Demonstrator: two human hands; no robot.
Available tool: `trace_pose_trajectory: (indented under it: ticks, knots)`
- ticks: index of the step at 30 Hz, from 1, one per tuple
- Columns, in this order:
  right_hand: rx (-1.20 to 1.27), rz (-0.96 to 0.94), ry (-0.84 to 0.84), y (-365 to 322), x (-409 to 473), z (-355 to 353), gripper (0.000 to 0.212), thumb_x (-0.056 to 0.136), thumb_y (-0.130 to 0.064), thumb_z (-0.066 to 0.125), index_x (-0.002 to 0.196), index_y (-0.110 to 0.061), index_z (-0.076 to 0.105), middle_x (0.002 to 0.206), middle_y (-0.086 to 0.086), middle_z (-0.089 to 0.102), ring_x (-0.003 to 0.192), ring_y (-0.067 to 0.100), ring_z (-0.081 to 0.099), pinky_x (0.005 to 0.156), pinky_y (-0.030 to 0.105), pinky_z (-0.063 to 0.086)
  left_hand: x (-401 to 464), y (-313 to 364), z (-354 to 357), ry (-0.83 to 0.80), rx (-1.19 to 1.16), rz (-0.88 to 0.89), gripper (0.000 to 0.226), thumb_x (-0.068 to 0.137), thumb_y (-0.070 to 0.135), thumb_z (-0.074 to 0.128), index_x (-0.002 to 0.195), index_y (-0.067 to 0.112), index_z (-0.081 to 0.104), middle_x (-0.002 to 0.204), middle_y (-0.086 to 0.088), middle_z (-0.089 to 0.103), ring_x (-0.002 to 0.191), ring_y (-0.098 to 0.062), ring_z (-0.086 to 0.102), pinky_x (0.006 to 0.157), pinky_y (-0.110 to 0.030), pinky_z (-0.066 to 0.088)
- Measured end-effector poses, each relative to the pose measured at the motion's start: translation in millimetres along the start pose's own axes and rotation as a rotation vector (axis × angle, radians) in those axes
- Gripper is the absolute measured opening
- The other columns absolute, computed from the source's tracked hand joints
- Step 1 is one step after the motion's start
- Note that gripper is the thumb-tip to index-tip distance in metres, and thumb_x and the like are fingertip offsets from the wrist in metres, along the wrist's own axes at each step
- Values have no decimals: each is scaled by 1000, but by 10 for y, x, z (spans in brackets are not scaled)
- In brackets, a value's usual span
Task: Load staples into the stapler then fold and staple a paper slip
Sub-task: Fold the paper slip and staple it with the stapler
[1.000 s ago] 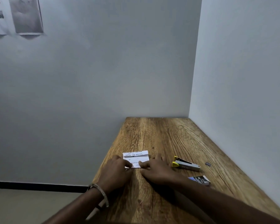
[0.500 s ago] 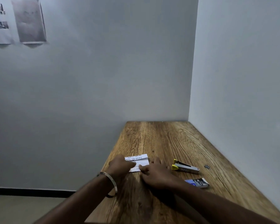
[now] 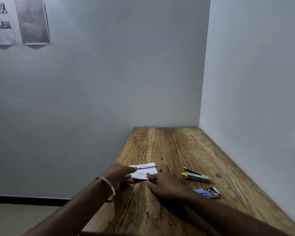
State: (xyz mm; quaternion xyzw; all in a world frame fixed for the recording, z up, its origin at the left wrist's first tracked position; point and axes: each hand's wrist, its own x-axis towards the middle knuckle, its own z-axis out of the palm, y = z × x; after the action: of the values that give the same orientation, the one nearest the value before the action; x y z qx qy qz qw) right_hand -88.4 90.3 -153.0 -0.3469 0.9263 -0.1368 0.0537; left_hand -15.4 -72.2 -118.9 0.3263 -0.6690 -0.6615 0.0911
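— So, where is the slip?

— The white printed paper slip (image 3: 144, 171) lies flat on the brown wood-grain bench (image 3: 174, 147), near its left edge, with its far strip folded over so the print reads upside down.

— And the hands?

— Both are on it. The left hand (image 3: 119, 175), with a thin silver metal bangle (image 3: 107, 183) on its wrist, reaches in from the left; its index finger lies straight across the slip's left end, pressing it down. Its grip is released, nothing clasped. The right hand (image 3: 165, 182) rests palm down just to the right, fingers spread, one fingertip on the slip's near right corner. That grip is released too, flat against paper and wood.

— The stapler?

— The small silver metal stapler with a yellow nose (image 3: 195, 175) lies on the bench just to the right of the right hand, apart from it, its top lifted slightly at the yellow end. Nearer the camera, beside the right forearm, sits a small blue and white cardboard staple box (image 3: 207, 192), open, with grey strips of staples showing inside. A tiny grey metal bit (image 3: 218, 175) lies alone past the stapler, toward the right wall; I cannot tell what it is.

— Anything else?

— Two grey printed sheets (image 3: 19, 21) hang on the left wall, well above the bench.
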Motion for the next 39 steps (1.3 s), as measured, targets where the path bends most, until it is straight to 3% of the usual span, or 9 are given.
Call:
trace_pose_trajectory:
  ticks: [4, 10, 15, 22, 25, 28, 31, 34, 39]
  knots:
    - [-3, 0, 12, 1, -3, 21, 50, 95, -51, 43, 145, -46, 39, 146, 9, 30, 138, 30, 23, 112, 55, 20, 5, -23, -38, -5, 59, 1, 36, 83, 7, 74, 111, -7, 57, 84, -15, 64, 64, -17, 54, 48, -24, 44]
    - [0, -3, 35, 4, -19, 32, 49, 95, -55, 41, 143, -46, 41, 142, 8, 33, 137, 30, 25, 111, 54, 21, -51, -30, -23, -99, 126, 44, 23, 85, 16, 73, 99, -3, 70, 57, -6, 67, 49, -13, 57, 45, -23, 46]
    - [-13, -9, 36, 1, -11, 35, 49, 95, -53, 41, 143, -47, 41, 142, 8, 34, 137, 29, 25, 110, 53, 21, -26, -30, 46, -155, 99, 61, 10, 89, 10, 66, 93, 1, 68, 77, -12, 75, 62, -15, 69, 53, -24, 57]
    - [-71, -77, 14, 59, 14, -26, 56, 93, -54, 44, 148, -44, 33, 141, 8, 35, 134, 28, 33, 110, 48, 29, 82, -91, 18, -132, 42, 6, 18, 86, -3, 65, 104, -8, 65, 89, -20, 74, 65, -18, 71, 49, -23, 57]
    - [-85, -167, 120, 169, -14, -195, 76, 90, -55, 52, 154, -40, 15, 140, 4, 41, 122, 21, 46, 99, 36, 41, 104, -132, -5, -135, -39, -19, 21, 84, -7, 65, 105, -10, 63, 90, -23, 74, 61, -17, 72, 47, -22, 56]
    - [-201, -180, 278, 462, -51, -478, 79, 88, -57, 59, 153, -34, 20, 145, 3, 44, 127, 21, 47, 102, 40, 41, 126, -154, -9, -137, -65, -4, 21, 84, -8, 65, 105, -13, 62, 90, -25, 73, 60, -17, 71, 48, -22, 57]
    - [-217, -34, 86, 848, -103, -729, 85, 84, -63, 63, 153, -26, 29, 150, 4, 45, 132, 23, 46, 106, 42, 42, 137, -174, 0, -133, -65, 10, 21, 84, -9, 65, 104, -14, 62, 92, -27, 72, 59, -17, 70, 47, -21, 57]
    - [-174, -10, -34, 1067, -149, -753, 73, 81, -61, 68, 139, -21, 49, 132, 1, 58, 113, 15, 56, 92, 32, 50, 160, -185, 2, -133, -83, 13, 17, 84, -9, 65, 100, -12, 61, 83, -24, 73, 60, -19, 70, 48, -22, 57]
    - [-96, -85, 54, 1051, -134, -611, 37, 86, -46, 71, 112, -21, 61, 108, -5, 59, 96, 10, 56, 82, 27, 49, 154, -183, 3, -138, -109, 15, 13, 85, -8, 64, 98, -8, 60, 70, -17, 75, 59, -18, 71, 50, -23, 59]
